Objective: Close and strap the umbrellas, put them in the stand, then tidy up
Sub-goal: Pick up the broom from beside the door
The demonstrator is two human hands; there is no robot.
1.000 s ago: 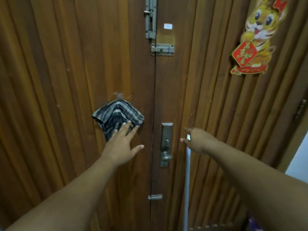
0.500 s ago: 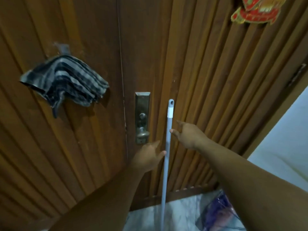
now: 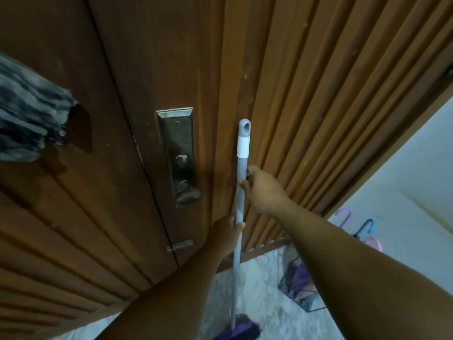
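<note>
Wood fills most of the view: a big brown door (image 3: 110, 168) with long grooves stands in front of the person. Pale stone floor (image 3: 264, 290) shows at the bottom, and a white wall (image 3: 404, 168) is on the right.

A striped grey cloth (image 3: 27, 119) hangs on the door at the far left. A metal lock plate (image 3: 177, 153) with a knob sits near the door's middle seam.

A long grey broom handle (image 3: 239, 217) stands almost straight up, just in front of the door. Its top has a white band and a hole. Its dark purple brush (image 3: 239, 330) is down on the floor.

Both hands hold the handle. The right hand (image 3: 263, 190) is closed around it high up, below the white band. The left hand (image 3: 226, 233) is closed around it lower down.

The umbrellas (image 3: 362, 229) stand in a black wire stand (image 3: 291, 280) by the wall on the right. Their curved handles are purple, blue and pink. The right arm hides part of them.
</note>
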